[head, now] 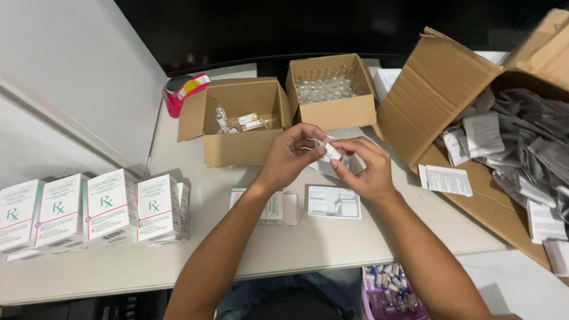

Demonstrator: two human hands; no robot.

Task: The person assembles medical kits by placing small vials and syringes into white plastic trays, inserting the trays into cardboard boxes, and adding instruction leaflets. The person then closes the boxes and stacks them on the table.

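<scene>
Both hands meet over the middle of the worktop (pixel 237 261), just beyond a white moulded tray (pixel 333 202) that lies bare in front of the person. The left hand (pixel 290 155) and the right hand (pixel 363 167) share one small vial (pixel 329 150): the left grip pinches it from one end with thumb and fingertips closed around it, and the right grip closes on the other end in the same way, with a bit of white paper or label showing at the vial. Whether that label is going on or coming off cannot be told.

Taking the tray as the landmark, here is how far the packing looks to have come. To the left of the tray lies one flat white carton (pixel 268 208), not yet filled by the look of it. Far to the left of the tray a row of finished-looking white boxes (pixel 89 208) stands upright along the worktop edge, which suggests several packs are already done. Beyond the tray and to the left sits an open brown box (pixel 240 121) with only a few vials lying in its bottom, and straight beyond the tray another brown box (pixel 332 89) packed with clear vials, so plenty of stock is left. To the right of the tray a large opened carton (pixel 474 118) spills folded leaflets (pixel 448 179). Nearer than the tray, below the worktop edge, a purple basket (pixel 394 293) holds many small capped vials
</scene>
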